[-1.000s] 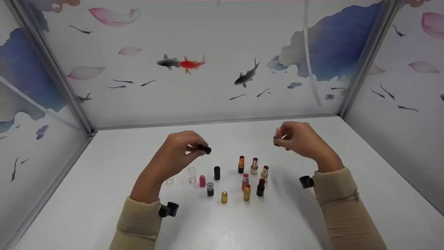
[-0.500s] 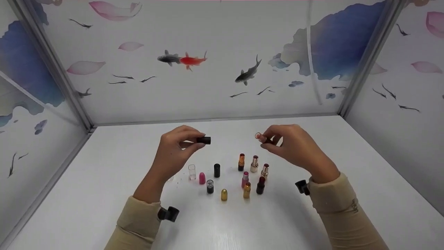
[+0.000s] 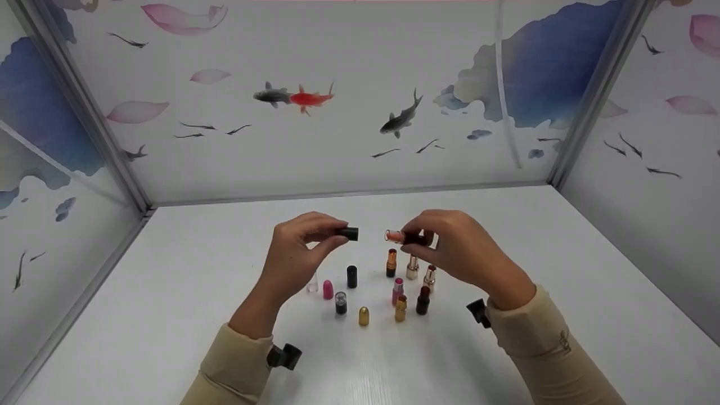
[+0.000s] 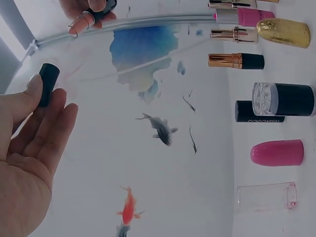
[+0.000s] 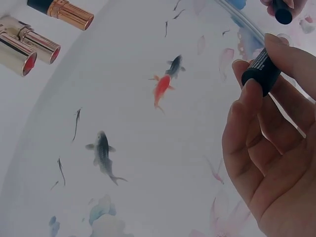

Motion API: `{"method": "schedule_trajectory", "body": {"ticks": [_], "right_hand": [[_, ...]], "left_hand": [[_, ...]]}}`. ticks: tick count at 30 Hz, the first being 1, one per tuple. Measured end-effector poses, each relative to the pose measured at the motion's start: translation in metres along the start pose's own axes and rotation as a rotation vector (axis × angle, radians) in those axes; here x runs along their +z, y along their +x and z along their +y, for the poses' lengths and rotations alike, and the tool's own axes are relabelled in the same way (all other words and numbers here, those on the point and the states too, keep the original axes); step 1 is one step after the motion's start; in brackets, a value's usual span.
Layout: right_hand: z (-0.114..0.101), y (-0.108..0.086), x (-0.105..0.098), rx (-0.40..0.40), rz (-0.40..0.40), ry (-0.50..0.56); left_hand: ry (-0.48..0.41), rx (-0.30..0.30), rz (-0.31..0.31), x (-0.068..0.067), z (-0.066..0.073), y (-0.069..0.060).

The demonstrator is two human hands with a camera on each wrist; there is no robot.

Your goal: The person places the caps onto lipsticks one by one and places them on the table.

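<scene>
My left hand (image 3: 298, 253) pinches a small black lipstick cap (image 3: 351, 233) above the table, its free end toward the right. Facing it across a short gap, my right hand (image 3: 455, 247) grips an uncapped lipstick (image 3: 394, 235) by its black base (image 5: 261, 73). The lipstick lies nearly level, its shiny pinkish tube pointing left at the cap. In the left wrist view, the black cap (image 4: 49, 85) sits between thumb and fingers, and the lipstick's tube (image 4: 81, 23) shows at the top. Cap and lipstick are apart.
Below stand loose caps: black (image 3: 352, 277), pink (image 3: 328, 289), black with clear top (image 3: 341, 302), gold (image 3: 364, 316) and clear (image 4: 266, 196). Right of them stand several uncapped lipsticks, among them a black-based one (image 3: 391, 264), a gold one (image 3: 400, 309) and a dark one (image 3: 423, 301). Printed panels enclose the table.
My right hand has come left and turned the lipstick from upright to nearly level. My left hand has shifted slightly right, and its cap has gone from tilted to level. The gap has narrowed.
</scene>
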State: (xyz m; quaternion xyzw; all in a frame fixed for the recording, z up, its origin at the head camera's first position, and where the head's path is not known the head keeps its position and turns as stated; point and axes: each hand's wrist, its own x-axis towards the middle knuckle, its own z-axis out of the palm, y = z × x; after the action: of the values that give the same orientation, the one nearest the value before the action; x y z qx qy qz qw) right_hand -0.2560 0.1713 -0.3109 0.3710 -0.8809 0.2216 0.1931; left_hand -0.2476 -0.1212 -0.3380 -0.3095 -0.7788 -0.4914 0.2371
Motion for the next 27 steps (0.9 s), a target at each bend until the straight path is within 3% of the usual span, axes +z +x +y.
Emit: {"method": "schedule_trajectory", "body": {"ticks": [7,15,27], "right_hand": [[-0.008,-0.001,0.001,-0.026,-0.002,0.000],[-0.011,-0.001,0.002,-0.060,0.009,-0.001],[-0.011,-0.001,0.005,-0.079,0.006,0.011]], "left_hand": [[0.037,0.049,-0.006,0.010,0.006,-0.001],[-0.001,0.098,-0.025,0.016,0.006,-0.001],[0.002,0.113,-0.040,0.019,0.006,-0.002]]}}
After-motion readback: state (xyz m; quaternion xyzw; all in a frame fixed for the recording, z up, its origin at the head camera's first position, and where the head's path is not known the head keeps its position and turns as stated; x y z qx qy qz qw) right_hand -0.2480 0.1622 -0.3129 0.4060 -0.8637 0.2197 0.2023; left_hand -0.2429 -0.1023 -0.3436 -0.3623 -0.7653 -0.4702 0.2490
